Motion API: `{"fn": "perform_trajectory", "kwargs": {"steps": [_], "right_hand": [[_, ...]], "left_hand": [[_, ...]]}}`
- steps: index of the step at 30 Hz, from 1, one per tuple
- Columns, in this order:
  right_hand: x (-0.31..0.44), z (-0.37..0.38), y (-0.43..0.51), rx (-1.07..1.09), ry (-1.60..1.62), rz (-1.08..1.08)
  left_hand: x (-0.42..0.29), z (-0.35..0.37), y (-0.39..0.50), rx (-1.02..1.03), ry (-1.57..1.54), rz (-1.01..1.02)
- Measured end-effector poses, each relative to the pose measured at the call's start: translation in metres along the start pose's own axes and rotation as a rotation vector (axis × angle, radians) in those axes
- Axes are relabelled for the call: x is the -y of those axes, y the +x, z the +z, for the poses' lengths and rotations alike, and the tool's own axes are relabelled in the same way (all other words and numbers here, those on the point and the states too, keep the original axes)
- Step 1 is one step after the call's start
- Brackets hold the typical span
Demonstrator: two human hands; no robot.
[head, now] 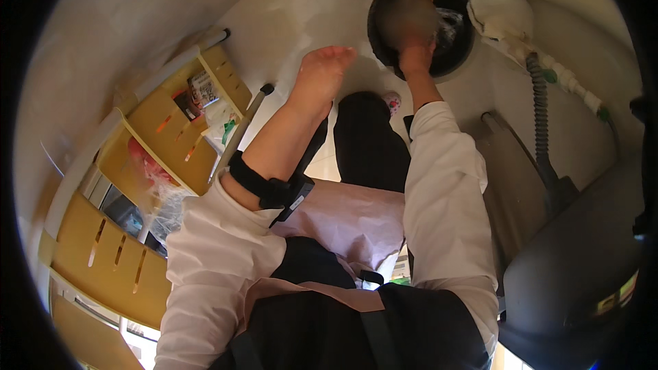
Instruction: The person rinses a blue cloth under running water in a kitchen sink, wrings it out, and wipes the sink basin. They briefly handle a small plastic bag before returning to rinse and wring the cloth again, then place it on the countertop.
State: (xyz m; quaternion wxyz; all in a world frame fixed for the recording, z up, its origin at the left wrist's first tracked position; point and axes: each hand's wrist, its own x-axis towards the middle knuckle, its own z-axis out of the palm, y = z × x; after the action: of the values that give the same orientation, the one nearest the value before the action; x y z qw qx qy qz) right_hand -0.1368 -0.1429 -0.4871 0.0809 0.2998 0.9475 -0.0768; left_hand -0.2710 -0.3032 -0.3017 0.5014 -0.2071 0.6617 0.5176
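A round black bin [379,51] stands on the floor at the upper right of the view. My right hand [417,56] reaches down into it. A blurred patch covers the fingers there, so what they hold or touch is hidden. Crumpled clear plastic [450,25] lies inside, just right of that hand. My left hand [325,69] hovers over the floor to the left of the bin, apart from it. Its fingers are bent and close together, and the palm faces away from me, so anything inside it is hidden.
Left of me is a yellow slotted shelf rack [154,128] holding packets [203,87] and plastic bags [164,205]. A wrapped pipe [565,77] and a grey corrugated hose [540,108] run along the right wall. A dark rounded appliance [570,267] stands close at my right.
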Motion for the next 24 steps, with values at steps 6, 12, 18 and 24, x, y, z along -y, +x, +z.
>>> {"fn": "perform_trajectory", "kwargs": {"steps": [6, 12, 18, 24], "right_hand": [[0.015, -0.039, -0.005, 0.060, 0.832, 0.379], [0.053, -0.153, -0.034, -0.020, 1.760, 0.473], [0.066, -0.246, -0.047, 0.087, 2.227, 0.368], [0.085, -0.290, -0.054, 0.422, 2.713, 0.300]], "left_hand": [[-0.022, -0.001, -0.004, 0.049, -0.024, 0.120], [-0.074, -0.005, -0.054, 0.125, -0.134, 0.196], [-0.098, 0.007, -0.098, 0.182, -0.178, 0.256], [-0.105, 0.005, -0.127, 0.251, -0.303, 0.347]]}}
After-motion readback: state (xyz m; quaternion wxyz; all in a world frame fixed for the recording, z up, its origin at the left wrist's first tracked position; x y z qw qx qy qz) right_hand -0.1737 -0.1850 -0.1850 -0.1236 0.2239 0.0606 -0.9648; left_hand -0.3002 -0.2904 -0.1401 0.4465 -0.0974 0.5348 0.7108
